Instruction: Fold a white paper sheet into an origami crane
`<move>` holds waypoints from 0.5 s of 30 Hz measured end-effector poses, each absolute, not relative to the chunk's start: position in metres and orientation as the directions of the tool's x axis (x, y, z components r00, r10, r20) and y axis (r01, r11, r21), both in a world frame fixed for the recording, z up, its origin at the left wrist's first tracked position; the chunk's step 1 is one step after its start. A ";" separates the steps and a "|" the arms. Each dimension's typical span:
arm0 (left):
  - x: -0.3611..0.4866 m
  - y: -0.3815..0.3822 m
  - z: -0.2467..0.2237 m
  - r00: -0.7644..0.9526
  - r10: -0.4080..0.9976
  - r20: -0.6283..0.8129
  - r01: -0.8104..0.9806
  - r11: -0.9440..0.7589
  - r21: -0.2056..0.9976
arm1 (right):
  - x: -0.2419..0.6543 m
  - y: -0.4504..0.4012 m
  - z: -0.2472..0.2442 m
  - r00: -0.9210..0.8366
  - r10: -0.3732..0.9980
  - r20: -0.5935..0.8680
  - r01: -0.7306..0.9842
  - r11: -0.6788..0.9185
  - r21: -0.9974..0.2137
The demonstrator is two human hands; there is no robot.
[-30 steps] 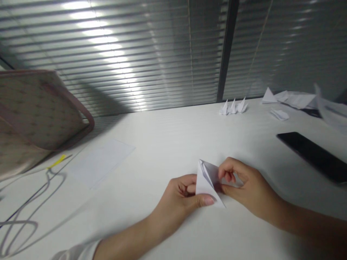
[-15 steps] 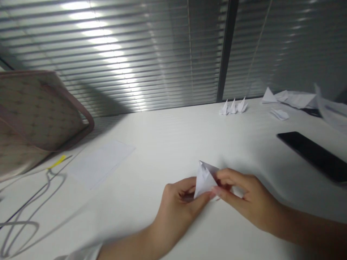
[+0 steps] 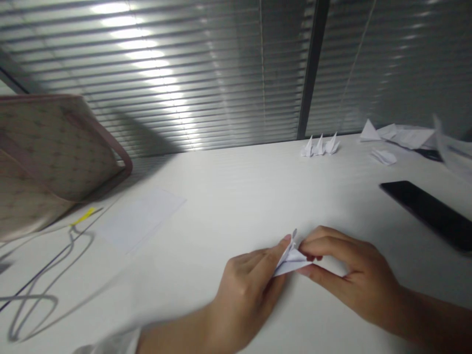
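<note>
white desk (image 3: pixel 236 196) under slatted blinds (image 3: pixel 165 73), lit dull and grey. left hand (image 3: pixel 245 295) is half closed, its forefinger (image 3: pixel 275 247) stretched along the folded paper (image 3: pixel 291 261) and the other fingers tucked out of sight below. right hand (image 3: pixel 354 275) pinches the paper's right end between thumb and bent forefinger, the remaining fingers curled loosely. the paper sits between the hands, toward the near edge of the desk, squeezed into a slim flat shape with a small point rising at its far end (whether it touches the desk, i can't tell).

this looks like a narrowing fold, pinched flat. it seems to call for both pinches staying steady while the crease is pressed firm along its length.

farther out, a blank sheet (image 3: pixel 142 219) lies to the left, beside a pink-edged bag (image 3: pixel 47 152). a phone (image 3: pixel 424 214) lies to the right, and three small paper figures (image 3: pixel 320 146) stand at the far edge, near loose paper scraps (image 3: pixel 403 137).
</note>
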State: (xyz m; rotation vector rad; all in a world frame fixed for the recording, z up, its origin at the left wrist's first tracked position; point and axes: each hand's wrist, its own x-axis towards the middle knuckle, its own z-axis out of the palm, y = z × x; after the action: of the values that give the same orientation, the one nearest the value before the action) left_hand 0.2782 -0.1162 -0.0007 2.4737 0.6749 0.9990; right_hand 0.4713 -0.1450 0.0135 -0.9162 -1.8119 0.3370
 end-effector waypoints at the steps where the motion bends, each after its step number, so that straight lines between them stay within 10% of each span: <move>1: 0.277 -0.114 -0.001 0.640 0.526 0.560 0.304 -0.843 0.443 | 0.472 -0.145 0.014 -0.182 0.710 0.680 0.455 0.674 -0.582; 7: 0.273 -0.105 0.004 0.693 0.407 0.595 0.407 -0.902 0.143 | 0.477 -0.144 0.015 -0.167 0.693 0.702 0.575 0.647 -0.501; 15: 0.276 -0.105 0.004 0.726 0.421 0.544 0.444 -0.891 0.098 | 0.476 -0.144 0.011 -0.141 0.739 0.658 0.565 0.606 -0.560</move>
State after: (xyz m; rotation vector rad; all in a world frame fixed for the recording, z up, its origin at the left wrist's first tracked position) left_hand 0.2756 -0.1046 0.0041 2.9547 0.7404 0.9161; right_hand 0.4757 -0.1438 0.0114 -1.0554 -1.8218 0.2162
